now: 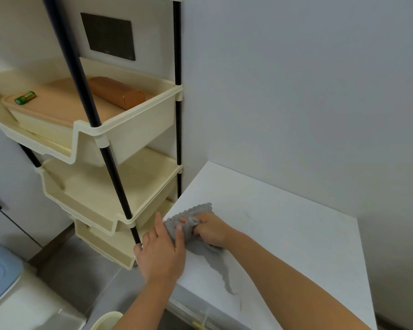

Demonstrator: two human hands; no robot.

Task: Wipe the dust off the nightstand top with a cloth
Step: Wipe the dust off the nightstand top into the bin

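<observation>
Right hand (210, 231) closed in a fist on the bunched cloth (188, 220), knuckles down on the nightstand (284, 234) top near its left edge. Left hand (161, 246) partly open, thumb and fingers pinching the cloth's near side, palm hanging over the edge; likely it is regathering or steadying the wad so the right can push it. A loose tail of cloth trails on the top toward the front edge. The rest of the top, out to the wall corner, is bare; faint marks show mid-surface. Rack (110, 144) of cream trays stands just beside the left edge, so strokes there have little room. Judged: wiping under way at the left margin.
</observation>
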